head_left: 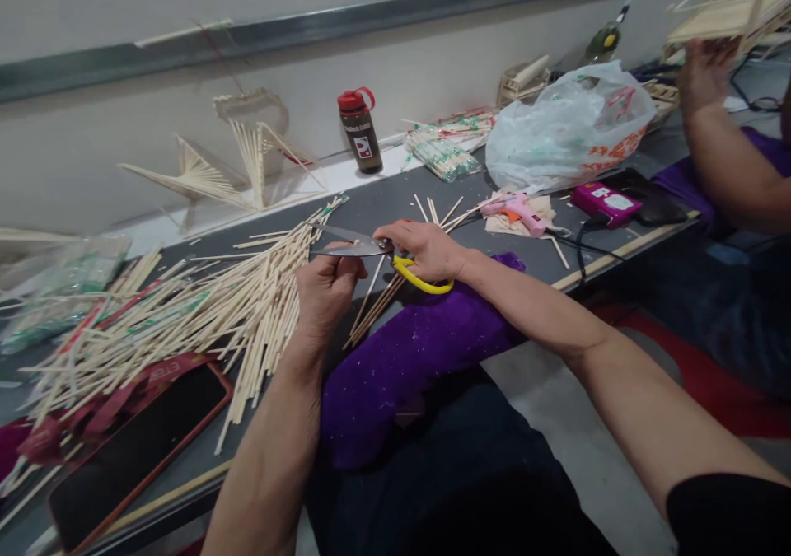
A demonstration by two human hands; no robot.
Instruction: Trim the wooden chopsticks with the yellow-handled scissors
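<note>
My right hand (426, 247) grips a pair of scissors (353, 249) by their yellow handles, blades spread and pointing left. Right below the lower blade, my left hand (325, 288) is closed, thumb against fingers. Whatever it pinches is hidden or too small to make out. To its left, many thin wooden sticks (265, 301) lie in a loose heap. A few darker sticks (376, 309) rest beneath my right hand. Purple cloth (420, 354) covers the table edge and my lap.
A phone (142, 449) lies at the front left. Behind stand stick models (203, 173) and a bottle (360, 132). On the right are a pink glue gun (516, 210), a plastic bag (562, 132), a magenta box (604, 202) with a cable, and another person's hand (708, 74) under a stick structure.
</note>
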